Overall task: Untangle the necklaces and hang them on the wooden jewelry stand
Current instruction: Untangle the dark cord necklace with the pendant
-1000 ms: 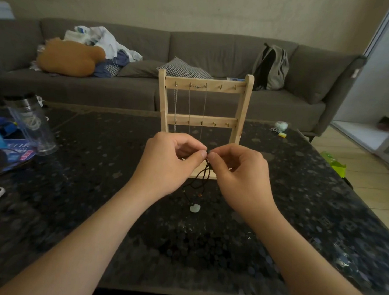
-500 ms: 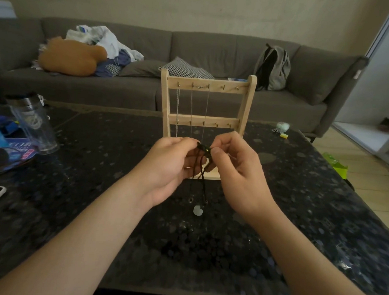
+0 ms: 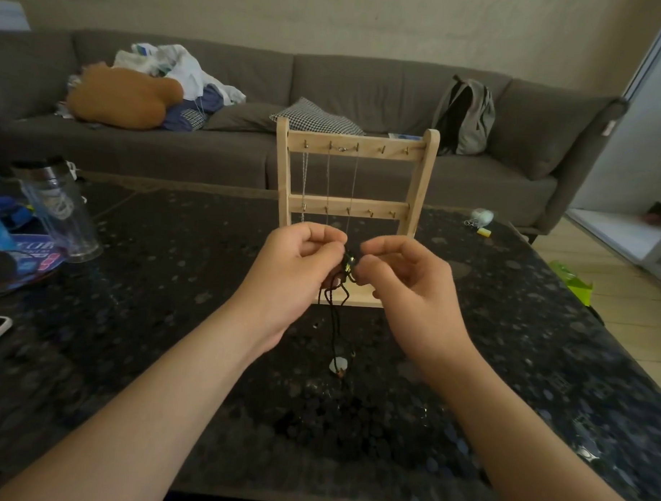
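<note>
Head view. A: what changed on the black cord necklace (image 3: 334,325)?
B: a second ago it sagged in bunched loops under the hands. Now its strands drop nearly straight to the pale pendant (image 3: 338,364), low over the table (image 3: 170,282); can't tell if it touches. Left hand (image 3: 294,267) and right hand (image 3: 406,279) both pinch the cord's knot, just in front of the wooden jewelry stand (image 3: 425,186)
A: tangle mostly out?
B: looks so. Silver chains (image 3: 328,182) already hang from the top rail, free hooks (image 3: 384,149) to their right, so hanging should come next
</note>
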`<state>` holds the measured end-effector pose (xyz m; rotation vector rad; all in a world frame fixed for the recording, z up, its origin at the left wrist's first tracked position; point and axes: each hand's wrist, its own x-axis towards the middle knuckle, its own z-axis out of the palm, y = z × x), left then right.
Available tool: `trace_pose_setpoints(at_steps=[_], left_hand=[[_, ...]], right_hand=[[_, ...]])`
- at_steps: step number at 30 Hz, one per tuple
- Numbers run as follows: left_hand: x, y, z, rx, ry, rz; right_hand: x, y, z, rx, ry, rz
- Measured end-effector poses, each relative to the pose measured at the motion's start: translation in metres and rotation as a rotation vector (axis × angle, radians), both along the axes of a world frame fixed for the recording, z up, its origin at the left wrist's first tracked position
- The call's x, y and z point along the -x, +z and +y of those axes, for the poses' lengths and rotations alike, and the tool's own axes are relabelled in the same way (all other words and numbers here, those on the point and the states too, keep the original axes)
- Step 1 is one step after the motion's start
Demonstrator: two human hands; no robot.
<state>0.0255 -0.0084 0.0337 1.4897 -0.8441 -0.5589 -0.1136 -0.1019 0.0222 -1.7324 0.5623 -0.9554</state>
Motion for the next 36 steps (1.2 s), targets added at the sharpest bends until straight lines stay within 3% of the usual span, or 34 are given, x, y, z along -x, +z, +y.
trace_pose_setpoints(at_steps=[3,25,36], left_hand=[[0.001,0.001,0.001,0.0,-0.017,-0.026],[-0.002,0.002,0.005,-0.03,-0.073,-0.146],[-0.004,-0.001,0.003,-0.196,-0.177,-0.514]], right_hand=[[0.001,-0.002,0.0,0.086,-0.016,0.014],[0.001,-0.004,-0.003,0.066,-0.02,0.023],[-0.005,-0.004,-0.003,-0.399,0.124,0.074]])
